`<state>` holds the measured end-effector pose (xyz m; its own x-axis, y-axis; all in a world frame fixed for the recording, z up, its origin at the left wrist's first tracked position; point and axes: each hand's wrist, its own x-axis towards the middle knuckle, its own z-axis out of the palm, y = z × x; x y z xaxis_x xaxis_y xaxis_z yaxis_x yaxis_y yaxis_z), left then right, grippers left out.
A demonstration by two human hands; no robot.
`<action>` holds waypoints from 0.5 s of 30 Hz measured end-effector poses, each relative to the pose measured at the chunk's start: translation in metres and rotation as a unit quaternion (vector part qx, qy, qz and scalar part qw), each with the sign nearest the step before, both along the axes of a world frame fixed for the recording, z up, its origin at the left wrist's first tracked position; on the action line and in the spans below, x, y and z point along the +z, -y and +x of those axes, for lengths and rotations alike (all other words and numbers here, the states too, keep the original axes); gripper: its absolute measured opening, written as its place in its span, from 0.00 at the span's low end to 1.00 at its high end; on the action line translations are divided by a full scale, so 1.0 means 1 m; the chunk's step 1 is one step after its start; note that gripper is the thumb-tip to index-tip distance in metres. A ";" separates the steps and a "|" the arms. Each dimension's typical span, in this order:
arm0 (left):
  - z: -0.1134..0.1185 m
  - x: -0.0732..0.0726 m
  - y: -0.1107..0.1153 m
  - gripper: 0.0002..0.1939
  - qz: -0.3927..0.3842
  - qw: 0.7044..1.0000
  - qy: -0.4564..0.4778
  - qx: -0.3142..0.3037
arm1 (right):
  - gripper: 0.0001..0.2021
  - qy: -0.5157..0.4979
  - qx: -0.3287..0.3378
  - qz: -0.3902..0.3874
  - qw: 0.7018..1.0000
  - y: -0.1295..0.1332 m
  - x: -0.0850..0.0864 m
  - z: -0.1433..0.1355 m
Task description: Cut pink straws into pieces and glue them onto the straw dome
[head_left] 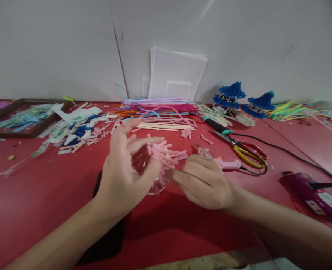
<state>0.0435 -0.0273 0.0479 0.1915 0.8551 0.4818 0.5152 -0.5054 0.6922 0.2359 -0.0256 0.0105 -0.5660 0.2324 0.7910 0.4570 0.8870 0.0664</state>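
Note:
A pink piece (pixel 166 155) made of many short fuzzy strips fanning out from a peak stands above the red table (pixel 160 228). My left hand (pixel 129 165) is curled around its left side, thumb pressed on the strips near the top and index finger raised. On the right side, my right hand (pixel 201 182) is closed, with thumb and index finger pinched at the tips of the lower strips. Part of a pale round rim shows under the strips. The piece's left side is mostly hidden by my left hand.
Behind lie bundled fuzzy sticks (pixel 160 103). To the right are a pink glue gun (pixel 229 164), pliers (pixel 249 155), a soldering-type tool (pixel 218 125), blue-roofed models (pixel 229 97) and a purple power strip (pixel 313 195). Scraps (pixel 81 131) and a frame (pixel 28 133) lie left; a black phone (pixel 106 240) lies below my left wrist.

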 end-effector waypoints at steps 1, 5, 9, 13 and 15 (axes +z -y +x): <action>0.000 0.000 0.000 0.15 0.004 1.000 0.001 -0.004 | 0.08 0.003 -0.003 -0.003 1.000 0.000 0.000 0.000; -0.001 -0.002 0.001 0.15 0.005 1.000 -0.006 -0.006 | 0.06 0.007 -0.006 0.000 1.000 0.000 0.000 0.000; 0.000 -0.005 -0.001 0.15 -0.007 1.000 -0.003 0.006 | 0.05 0.014 -0.002 0.010 1.000 -0.001 0.000 0.000; -0.001 -0.004 -0.003 0.15 -0.006 1.000 0.005 -0.002 | 0.07 -0.052 0.067 0.014 0.996 -0.005 0.004 0.005; -0.004 -0.004 -0.003 0.16 -0.027 1.000 0.015 -0.007 | 0.10 -0.109 0.050 -0.024 0.993 -0.013 0.006 0.009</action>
<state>0.0396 -0.0239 0.0438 0.1898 0.8772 0.4410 0.4873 -0.4741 0.7334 0.2452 -0.0128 0.0166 -0.4055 0.2238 0.8863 0.3652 0.9285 -0.0674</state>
